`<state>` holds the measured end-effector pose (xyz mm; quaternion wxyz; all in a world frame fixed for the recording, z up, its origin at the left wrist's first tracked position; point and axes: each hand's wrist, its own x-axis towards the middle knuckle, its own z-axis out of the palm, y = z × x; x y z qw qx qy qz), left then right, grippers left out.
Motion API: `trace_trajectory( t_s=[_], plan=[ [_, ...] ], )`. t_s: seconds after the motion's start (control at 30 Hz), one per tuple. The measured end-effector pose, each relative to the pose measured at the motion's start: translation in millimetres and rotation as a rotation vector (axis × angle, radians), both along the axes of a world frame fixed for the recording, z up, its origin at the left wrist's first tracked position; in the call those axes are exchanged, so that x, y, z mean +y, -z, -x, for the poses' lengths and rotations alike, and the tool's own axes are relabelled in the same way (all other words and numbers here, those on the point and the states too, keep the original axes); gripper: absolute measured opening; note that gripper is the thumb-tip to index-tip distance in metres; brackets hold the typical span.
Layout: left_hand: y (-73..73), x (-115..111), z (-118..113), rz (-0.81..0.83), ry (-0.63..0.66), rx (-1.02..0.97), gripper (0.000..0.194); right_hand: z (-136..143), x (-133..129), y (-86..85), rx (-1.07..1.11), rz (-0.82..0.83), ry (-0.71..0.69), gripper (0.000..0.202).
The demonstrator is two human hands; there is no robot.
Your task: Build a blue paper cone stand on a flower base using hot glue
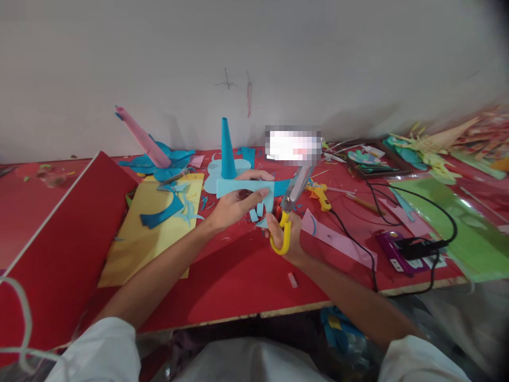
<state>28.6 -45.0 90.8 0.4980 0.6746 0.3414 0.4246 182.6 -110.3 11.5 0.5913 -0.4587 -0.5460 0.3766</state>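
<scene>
A light blue paper piece (246, 188) is pinched between the thumb and fingers of my left hand (236, 204), over the middle of the table. Just right of it, my right hand (292, 233) is closed on scissors (286, 239) with yellow handles. Their metal blades point up and away to the right. A small light blue paper corner shows by my right fingertips. Behind my left hand stands a blue paper cone (227, 151) on a light blue scalloped shape (211, 175). Small blue scraps (253, 215) lie beneath the hands.
Yellow sheets (139, 239) with blue offcuts and a red panel (75, 254) are at the left. Behind them leans a pink paper cone (143, 138). Rightward lie a yellow glue gun (319, 196), pink paper (338, 241), a purple power strip (392, 249), black cables and green sheets (457, 223).
</scene>
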Motion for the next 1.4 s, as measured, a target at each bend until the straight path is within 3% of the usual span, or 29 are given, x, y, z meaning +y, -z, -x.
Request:
trace_trajectory(
  t_s=[0.53,0.73,1.07,1.4],
  plan=[
    [-3.9,-3,-3,-0.017,0.020,0.009,0.040,2,0,-0.4,0.013,0.033,0.028,0.041],
    [-2.4,0,-6,-0.088,0.079,-0.052,0.038,5,0,-9.1,-0.024,0.010,0.067,0.045],
    [0.1,0,-7,-0.083,0.063,-0.033,0.036,3,-3,-25.3,-0.074,-0.008,0.068,0.046],
    [-2.9,-1,-8,-0.022,0.092,0.013,0.037,4,3,-8.1,-0.023,0.010,0.080,0.044]
  ],
)
